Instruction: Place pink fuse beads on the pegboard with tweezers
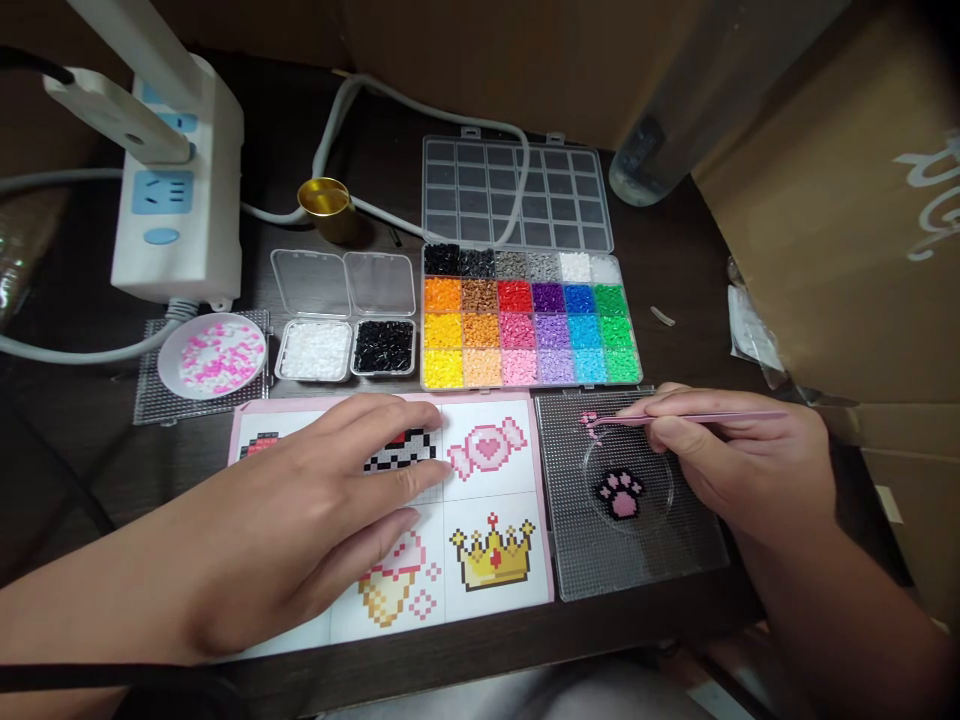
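My left hand (322,490) lies palm down with its fingers apart on a sheet of pixel patterns (499,605), which shows a pink candy, a crown and an ice cream. It covers part of the other pictures. My right hand (750,465) pinches a pair of pink tweezers (724,417). Their tips are at a small group of pink fuse beads (589,420) near the top left of a clear pegboard (675,570). Lower on that board sits a black and pink paw print (621,495) made of beads. Whether the tips hold a bead is too small to tell.
Behind the sheet lie an open bead case (531,386) with many colours, a box of white beads (313,350) and a box of black beads (382,346). Left stand a bead dish (169,358), a power strip (180,265) and its cable. A gold cup (330,212) stands behind.
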### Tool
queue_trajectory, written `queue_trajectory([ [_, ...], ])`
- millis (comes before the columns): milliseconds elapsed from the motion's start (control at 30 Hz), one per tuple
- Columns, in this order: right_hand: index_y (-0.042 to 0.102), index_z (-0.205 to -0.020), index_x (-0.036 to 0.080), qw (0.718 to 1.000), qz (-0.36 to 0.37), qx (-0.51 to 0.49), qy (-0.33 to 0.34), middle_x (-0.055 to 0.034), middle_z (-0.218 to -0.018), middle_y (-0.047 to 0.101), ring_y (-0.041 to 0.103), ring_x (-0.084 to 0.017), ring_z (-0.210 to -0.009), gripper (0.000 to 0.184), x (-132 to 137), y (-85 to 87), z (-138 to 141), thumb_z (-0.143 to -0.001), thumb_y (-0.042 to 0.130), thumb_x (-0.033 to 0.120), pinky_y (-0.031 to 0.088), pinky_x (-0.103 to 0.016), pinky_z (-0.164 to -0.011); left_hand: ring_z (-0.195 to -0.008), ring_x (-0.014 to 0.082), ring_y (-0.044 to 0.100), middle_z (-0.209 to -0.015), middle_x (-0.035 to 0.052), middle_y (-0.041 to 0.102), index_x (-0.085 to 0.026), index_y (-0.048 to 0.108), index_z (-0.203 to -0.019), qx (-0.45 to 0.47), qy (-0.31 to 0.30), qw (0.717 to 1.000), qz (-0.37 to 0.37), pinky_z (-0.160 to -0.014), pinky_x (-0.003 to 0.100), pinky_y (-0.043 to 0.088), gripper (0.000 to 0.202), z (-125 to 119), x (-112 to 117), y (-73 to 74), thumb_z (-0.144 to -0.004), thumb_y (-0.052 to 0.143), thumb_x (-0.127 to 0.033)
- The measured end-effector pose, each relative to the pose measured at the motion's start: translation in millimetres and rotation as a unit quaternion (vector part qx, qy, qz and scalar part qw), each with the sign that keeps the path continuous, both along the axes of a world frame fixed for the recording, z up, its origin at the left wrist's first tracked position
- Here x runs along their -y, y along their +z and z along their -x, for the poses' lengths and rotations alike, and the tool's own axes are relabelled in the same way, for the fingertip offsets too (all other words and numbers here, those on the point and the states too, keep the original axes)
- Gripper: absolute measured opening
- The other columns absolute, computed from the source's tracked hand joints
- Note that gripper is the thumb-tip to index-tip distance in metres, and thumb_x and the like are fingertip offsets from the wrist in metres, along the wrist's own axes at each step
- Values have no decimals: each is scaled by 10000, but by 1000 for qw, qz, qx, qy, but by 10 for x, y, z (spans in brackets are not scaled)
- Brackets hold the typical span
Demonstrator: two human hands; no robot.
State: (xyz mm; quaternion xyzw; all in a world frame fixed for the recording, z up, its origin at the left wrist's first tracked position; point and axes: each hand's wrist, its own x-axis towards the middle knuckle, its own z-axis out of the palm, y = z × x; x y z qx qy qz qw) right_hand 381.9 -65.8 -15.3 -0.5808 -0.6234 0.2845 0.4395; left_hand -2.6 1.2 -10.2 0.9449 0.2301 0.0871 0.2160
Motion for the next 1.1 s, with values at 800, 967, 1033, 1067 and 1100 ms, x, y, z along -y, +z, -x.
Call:
queue_trajectory([
  [800, 911, -844, 386, 998, 20, -8, -58, 41, -885, 888, 872, -258, -851, 240, 81, -65, -56, -976, 862, 192, 723, -412, -825, -1444, 339, 663, -1601, 105, 655, -305, 758, -1453, -13, 3, 1000, 23, -1118, 433, 636, 372, -84, 48, 104, -1151, 550, -243],
  [967, 846, -725, 345, 998, 19, -5, -60, 26, -869, 878, 865, -251, -826, 324, 69, -31, -47, -1008, 821, 189, 709, -411, -815, -1453, 337, 661, -1607, 107, 652, -299, 761, -1452, -10, 1, 1000, 26, -1129, 424, 630, 372, -84, 47, 89, -1154, 547, -238],
  [1033, 817, -684, 329, 998, 15, -2, -55, 21, -851, 872, 870, -251, -826, 364, 62, -12, -40, -1019, 806, 187, 715, -403, -812, -1448, 338, 665, -1604, 105, 659, -300, 766, -1447, -4, 3, 1000, 28, -1123, 420, 632, 371, -82, 46, 85, -1148, 557, -234],
  [1067, 806, -670, 321, 999, 15, 0, -50, 17, -841, 869, 872, -252, -823, 377, 58, -4, -37, -1021, 801, 184, 718, -400, -808, -1451, 340, 664, -1603, 106, 661, -299, 769, -1444, 0, 4, 1000, 28, -1121, 419, 633, 370, -81, 45, 84, -1146, 559, -233],
  [1100, 792, -652, 314, 999, 16, 2, -45, 13, -830, 867, 872, -254, -819, 391, 52, 3, -33, -1019, 799, 180, 720, -397, -805, -1455, 340, 662, -1602, 108, 661, -297, 768, -1445, 2, 5, 1000, 27, -1121, 419, 633, 371, -81, 46, 82, -1147, 558, -233],
])
